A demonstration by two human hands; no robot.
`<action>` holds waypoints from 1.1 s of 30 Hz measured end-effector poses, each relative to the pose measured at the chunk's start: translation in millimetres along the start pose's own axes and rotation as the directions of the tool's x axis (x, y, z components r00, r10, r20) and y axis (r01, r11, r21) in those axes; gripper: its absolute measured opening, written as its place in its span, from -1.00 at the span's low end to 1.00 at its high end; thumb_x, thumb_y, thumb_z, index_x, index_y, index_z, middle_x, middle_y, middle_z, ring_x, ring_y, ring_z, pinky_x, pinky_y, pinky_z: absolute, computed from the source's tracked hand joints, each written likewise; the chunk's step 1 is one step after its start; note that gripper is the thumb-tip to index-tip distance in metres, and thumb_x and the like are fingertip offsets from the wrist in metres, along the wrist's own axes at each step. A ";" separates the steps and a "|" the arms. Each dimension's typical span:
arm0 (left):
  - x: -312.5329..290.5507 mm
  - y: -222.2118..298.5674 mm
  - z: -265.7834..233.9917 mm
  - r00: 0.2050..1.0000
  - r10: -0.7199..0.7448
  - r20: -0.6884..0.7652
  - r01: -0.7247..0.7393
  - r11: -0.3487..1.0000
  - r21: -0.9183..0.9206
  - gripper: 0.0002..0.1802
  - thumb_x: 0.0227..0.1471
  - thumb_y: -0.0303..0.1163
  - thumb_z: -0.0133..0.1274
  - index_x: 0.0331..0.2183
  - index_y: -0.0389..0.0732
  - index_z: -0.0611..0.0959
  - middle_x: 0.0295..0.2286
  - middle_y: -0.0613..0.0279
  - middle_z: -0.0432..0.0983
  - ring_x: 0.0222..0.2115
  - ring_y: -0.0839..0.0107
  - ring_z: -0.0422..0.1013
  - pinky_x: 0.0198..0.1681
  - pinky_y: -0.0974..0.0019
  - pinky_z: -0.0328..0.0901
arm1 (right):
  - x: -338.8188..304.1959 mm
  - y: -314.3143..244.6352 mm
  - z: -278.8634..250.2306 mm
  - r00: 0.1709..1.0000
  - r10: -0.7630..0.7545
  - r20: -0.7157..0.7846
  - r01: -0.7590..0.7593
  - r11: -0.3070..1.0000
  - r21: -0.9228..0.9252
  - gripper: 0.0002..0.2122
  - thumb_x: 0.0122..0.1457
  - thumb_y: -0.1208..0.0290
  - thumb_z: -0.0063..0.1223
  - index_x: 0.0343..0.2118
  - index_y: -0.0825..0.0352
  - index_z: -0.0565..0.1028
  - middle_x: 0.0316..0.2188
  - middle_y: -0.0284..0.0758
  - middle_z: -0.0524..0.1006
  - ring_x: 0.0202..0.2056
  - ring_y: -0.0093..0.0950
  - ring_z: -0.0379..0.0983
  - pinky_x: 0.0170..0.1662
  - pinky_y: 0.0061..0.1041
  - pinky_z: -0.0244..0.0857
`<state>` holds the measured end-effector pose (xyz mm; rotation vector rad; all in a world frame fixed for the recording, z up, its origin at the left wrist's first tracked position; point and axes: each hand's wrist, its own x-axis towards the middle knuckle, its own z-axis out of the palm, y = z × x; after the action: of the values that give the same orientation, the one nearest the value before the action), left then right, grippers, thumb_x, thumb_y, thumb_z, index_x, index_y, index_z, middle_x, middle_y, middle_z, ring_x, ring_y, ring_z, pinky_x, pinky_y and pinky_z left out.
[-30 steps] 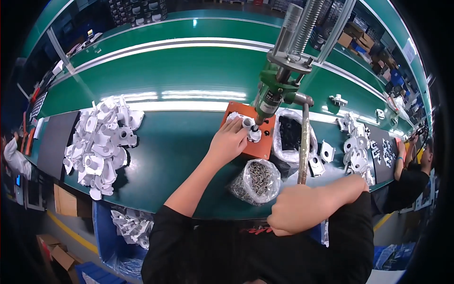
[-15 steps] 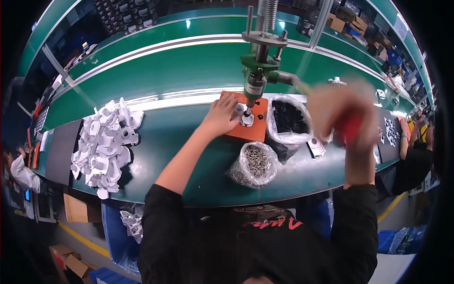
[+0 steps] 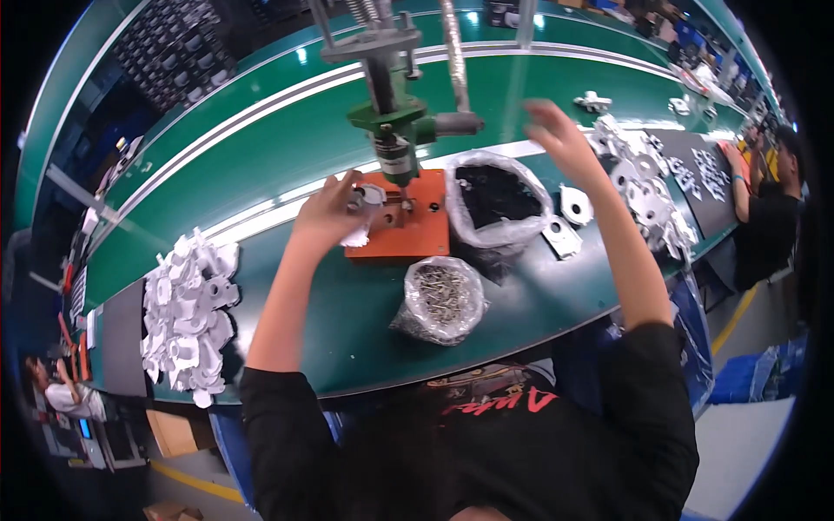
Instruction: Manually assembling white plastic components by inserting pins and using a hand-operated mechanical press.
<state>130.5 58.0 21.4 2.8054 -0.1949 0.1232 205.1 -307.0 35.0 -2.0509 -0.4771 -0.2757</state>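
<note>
My left hand (image 3: 327,212) is closed on a white plastic part (image 3: 357,233), held at the left side of an orange fixture block (image 3: 417,239). Above the block stands a green and grey press (image 3: 393,130), its tip pointing down at the block's middle. My right hand (image 3: 560,143) is raised beyond the bag of black parts, fingers stretched out and apart, holding nothing. In front of the block sits a clear bag of metal screws (image 3: 443,295). Right of the block is a clear bag of small black parts (image 3: 499,195).
A heap of white plastic parts (image 3: 187,313) lies at the left, another heap (image 3: 647,195) at the right. Two loose white parts (image 3: 575,206) lie beside the black parts' bag. A green belt (image 3: 287,148) runs behind. At far right, another person (image 3: 769,200) works at the bench.
My right hand has let go of the red knob and moved away from the press. My left hand has taken the white part off the block's middle to the left. The view has shifted.
</note>
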 end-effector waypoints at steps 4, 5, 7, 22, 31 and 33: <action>-41.0 -10.5 -1.9 0.994 0.080 -0.081 -0.097 0.967 -0.237 -0.54 -0.19 -0.19 0.08 -0.20 -0.17 0.47 -0.26 -0.01 0.46 -0.28 0.02 0.43 -0.24 0.18 0.31 | -101.3 78.2 -8.9 0.977 0.194 -0.085 -0.204 0.746 -0.634 -0.48 -0.07 0.25 0.15 0.03 0.19 0.35 0.17 -0.14 0.17 0.16 -0.14 0.09 0.15 -0.18 -0.01; -52.4 -5.6 -4.8 0.994 0.037 -0.103 -0.067 0.951 -0.302 -0.52 -0.22 -0.24 0.12 -0.19 -0.20 0.46 -0.30 0.00 0.47 -0.31 0.05 0.43 -0.23 0.22 0.30 | -117.8 84.3 -7.6 0.961 0.265 -0.083 -0.256 0.727 -0.637 -0.46 -0.08 0.25 0.17 0.03 0.17 0.35 0.18 -0.16 0.16 0.18 -0.15 0.06 0.16 -0.17 -0.03; -62.8 0.0 -1.7 0.994 0.019 -0.111 -0.059 0.928 -0.369 -0.50 -0.24 -0.26 0.14 -0.18 -0.21 0.46 -0.32 0.01 0.47 -0.31 0.08 0.43 -0.22 0.24 0.30 | -147.6 99.4 -3.9 0.953 0.258 -0.160 -0.298 0.690 -0.659 -0.46 -0.10 0.27 0.18 0.03 0.17 0.35 0.18 -0.17 0.17 0.20 -0.15 0.01 0.18 -0.21 -0.06; -24.8 -128.0 43.7 0.796 -0.380 -0.472 0.100 0.851 -0.516 -0.40 -0.09 -0.51 0.11 0.02 -0.22 0.27 -0.12 0.01 0.28 -0.32 0.37 0.39 -0.23 0.36 0.31 | -170.1 154.6 -3.4 0.832 0.239 -0.501 -0.218 0.971 0.100 -0.74 0.23 0.46 -0.21 -0.06 0.46 0.32 -0.23 -0.28 0.42 -0.20 -0.54 0.36 -0.09 -0.57 0.23; -101.4 -225.5 -6.3 0.556 -0.694 -0.457 0.823 0.535 0.189 -0.38 -0.07 -0.15 0.07 0.03 -0.09 0.30 -0.20 -0.05 0.46 -0.21 0.00 0.44 -0.20 0.02 0.34 | -178.0 170.7 -37.4 0.852 0.484 -0.198 0.137 0.160 0.978 -0.70 0.22 0.19 -0.14 -0.16 0.34 0.35 -0.24 -0.25 0.42 -0.24 -0.39 0.35 -0.15 -0.40 0.28; -117.4 -226.7 -22.0 0.463 -0.807 -0.365 0.886 0.420 0.196 -0.44 -0.03 -0.05 -0.01 -0.02 -0.10 0.34 -0.22 -0.02 0.50 -0.21 0.01 0.46 -0.24 -0.02 0.34 | -179.7 174.8 -42.2 0.763 0.630 -0.144 0.085 0.124 0.989 -0.65 0.17 0.10 -0.05 -0.21 0.34 0.37 -0.27 -0.25 0.43 -0.30 -0.39 0.35 -0.28 -0.42 0.30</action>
<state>46.9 291.9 -41.6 2.7949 1.4793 0.2284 121.0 -461.5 -148.5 -0.5780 0.1938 -0.1982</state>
